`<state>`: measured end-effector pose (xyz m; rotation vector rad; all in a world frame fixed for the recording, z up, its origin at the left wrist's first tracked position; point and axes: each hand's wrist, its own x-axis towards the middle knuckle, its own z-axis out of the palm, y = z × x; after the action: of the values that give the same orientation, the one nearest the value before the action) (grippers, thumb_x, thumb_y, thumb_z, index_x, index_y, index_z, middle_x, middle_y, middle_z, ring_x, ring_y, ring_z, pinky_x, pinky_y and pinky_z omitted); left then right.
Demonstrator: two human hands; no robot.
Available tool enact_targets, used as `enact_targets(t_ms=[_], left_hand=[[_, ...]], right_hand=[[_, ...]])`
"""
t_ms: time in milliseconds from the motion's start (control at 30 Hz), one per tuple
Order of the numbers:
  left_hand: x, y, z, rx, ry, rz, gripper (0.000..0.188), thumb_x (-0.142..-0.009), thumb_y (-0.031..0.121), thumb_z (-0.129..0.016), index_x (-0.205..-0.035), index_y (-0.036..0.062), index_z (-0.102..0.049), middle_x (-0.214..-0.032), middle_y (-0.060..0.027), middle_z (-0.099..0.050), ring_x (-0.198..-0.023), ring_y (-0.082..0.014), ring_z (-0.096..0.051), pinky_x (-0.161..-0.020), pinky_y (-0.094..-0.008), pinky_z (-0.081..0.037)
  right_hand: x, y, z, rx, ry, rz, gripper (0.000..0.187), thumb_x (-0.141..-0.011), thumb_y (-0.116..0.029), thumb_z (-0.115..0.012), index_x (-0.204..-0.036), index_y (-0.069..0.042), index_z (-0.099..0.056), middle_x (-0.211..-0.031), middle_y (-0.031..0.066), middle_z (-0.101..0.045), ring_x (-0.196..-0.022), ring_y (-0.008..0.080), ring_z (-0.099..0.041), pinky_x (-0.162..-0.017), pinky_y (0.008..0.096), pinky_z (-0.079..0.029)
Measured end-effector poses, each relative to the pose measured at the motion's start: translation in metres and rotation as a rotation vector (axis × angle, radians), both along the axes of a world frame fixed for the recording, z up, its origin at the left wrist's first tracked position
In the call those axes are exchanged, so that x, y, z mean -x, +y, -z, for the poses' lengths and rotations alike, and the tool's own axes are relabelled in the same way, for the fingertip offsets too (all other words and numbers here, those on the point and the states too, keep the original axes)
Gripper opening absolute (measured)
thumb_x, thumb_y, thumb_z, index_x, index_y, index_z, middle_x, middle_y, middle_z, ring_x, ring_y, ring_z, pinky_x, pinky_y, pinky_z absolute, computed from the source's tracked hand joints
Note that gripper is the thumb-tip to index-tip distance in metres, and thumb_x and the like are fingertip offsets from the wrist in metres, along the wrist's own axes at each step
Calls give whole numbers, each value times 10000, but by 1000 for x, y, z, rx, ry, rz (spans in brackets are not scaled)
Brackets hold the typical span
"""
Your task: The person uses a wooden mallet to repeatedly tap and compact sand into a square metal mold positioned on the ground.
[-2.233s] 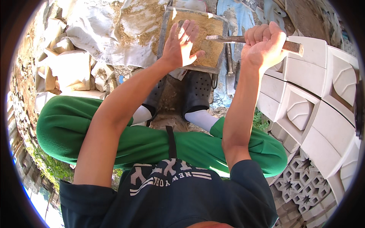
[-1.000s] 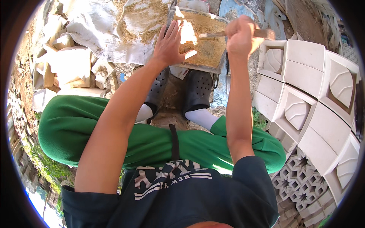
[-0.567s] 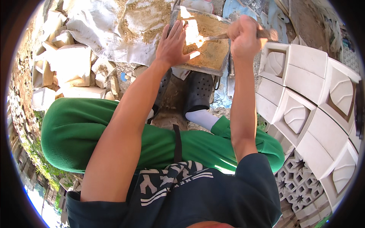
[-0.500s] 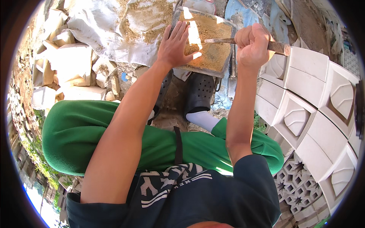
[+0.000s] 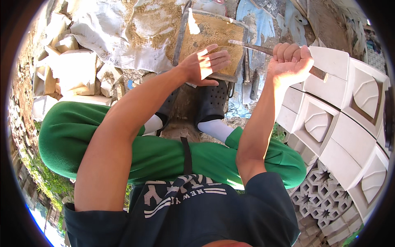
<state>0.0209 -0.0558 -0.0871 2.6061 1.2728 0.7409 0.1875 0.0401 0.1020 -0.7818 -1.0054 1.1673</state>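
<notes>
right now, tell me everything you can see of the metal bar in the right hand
The metal bar is a thin, straight, rust-brown rod, dull and rough-looking. The right hand is closed in a fist around it, raised, hiding its middle. One end juts left over the sand-filled metal mould; whether it touches the sand cannot be told. The other end sticks out right of the fist, above the pale moulded blocks. It lies almost level, sloping slightly down to the right. The left hand is apart from it.
</notes>
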Motion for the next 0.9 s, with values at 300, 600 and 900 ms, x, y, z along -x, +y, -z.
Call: enact_targets(t_ms=[300, 600, 900], left_hand=[[-2, -10, -6, -23, 132, -337, 860, -936, 613, -569, -1486, -37, -454, -1594, -160, -402, -1508, -289, -312, -1249, -520, -163], [-1, -20, -6, 220, 74, -776, 1024, -907, 657, -592, -1574, -47, -264, -1619, -217, -331, -1527, -327, -277, -1256, -507, -141], [-2, -18, -5, 207, 77, -788, 1028, -889, 658, -611, -1569, -40, -286, -1595, -212, -373, -1507, -302, -321, -1249, -512, -156]], right_hand=[[10, -12, -13, -25, -51, -95, 483, -906, -238, -525, -573, -149, -187, -491, -1, -199, -475, 130, -145, -485, 342, -176], [45, -1, 32, -82, -334, -286, 417, -918, -105, -487, -553, -107, -287, -497, 9, -294, -430, 124, -256, -432, 328, -216], [45, 9, 42, -21, -282, -423, 440, -955, -130, -506, -572, -102, -291, -498, 7, -286, -437, 128, -227, -461, 328, -207]])
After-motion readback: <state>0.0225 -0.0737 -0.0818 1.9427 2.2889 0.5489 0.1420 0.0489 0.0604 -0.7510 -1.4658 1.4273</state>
